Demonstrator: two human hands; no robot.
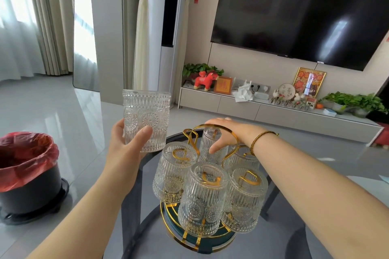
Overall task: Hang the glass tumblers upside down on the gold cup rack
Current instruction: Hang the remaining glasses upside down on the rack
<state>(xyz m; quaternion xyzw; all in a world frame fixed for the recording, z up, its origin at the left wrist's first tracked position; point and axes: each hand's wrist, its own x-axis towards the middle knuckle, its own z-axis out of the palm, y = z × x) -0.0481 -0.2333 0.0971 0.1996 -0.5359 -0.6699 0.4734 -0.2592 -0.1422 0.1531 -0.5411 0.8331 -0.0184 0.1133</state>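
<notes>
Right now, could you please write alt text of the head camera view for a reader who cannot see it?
A person's left hand holds an upright glass tumbler beside a gold cup rack that carries upside-down tumblers, while the right hand rests on the rack's top handle. The rack stands on a round dark table; a bin with a red bag is on the floor to the left.

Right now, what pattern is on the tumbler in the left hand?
Clear glass tumbler embossed with sunflower medallions and vertical ribs; head view.
</notes>
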